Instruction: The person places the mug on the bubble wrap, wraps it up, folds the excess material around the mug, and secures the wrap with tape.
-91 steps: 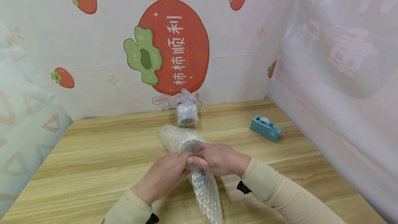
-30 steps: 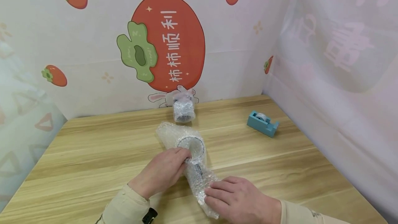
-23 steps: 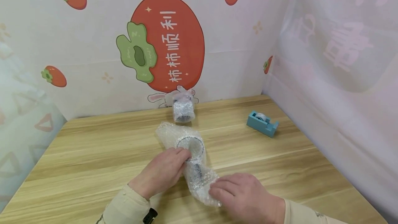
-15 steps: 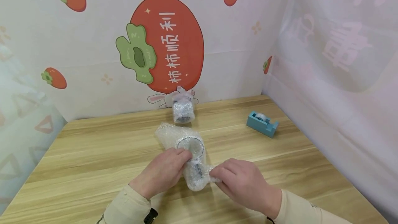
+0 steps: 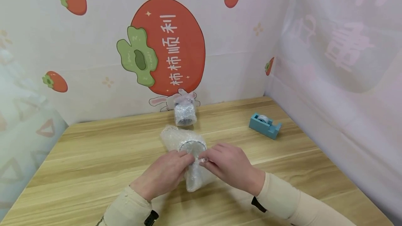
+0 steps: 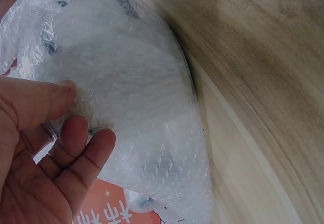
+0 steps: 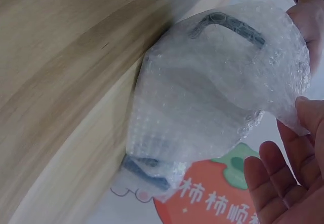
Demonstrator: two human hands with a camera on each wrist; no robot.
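In the head view a mug (image 5: pixel 192 142) with a dark rim stands upright on the table, inside a loose sheet of bubble wrap (image 5: pixel 172 139). Its dark handle (image 7: pixel 230 24) shows through the plastic in the right wrist view. My left hand (image 5: pixel 163 174) grips the mug's near rim through the wrap, thumb and fingers on either side. Across from it, my right hand (image 5: pixel 233 166) pinches the end of the wrap between thumb and forefinger, close to the mug's mouth; its other fingers (image 7: pixel 268 171) are free. The folded flap (image 5: pixel 194 180) covers the near side.
Behind the mug, near the back wall, stands another object in bubble wrap (image 5: pixel 185 112). A blue tape dispenser (image 5: pixel 264 126) with a clear roll sits at the right rear of the wooden table (image 5: pixel 103 156). Printed cloth walls bound the table.
My right hand left the rim, took the wrap's near end and folded it up and over towards the mug's mouth. My left hand has stayed at the rim.
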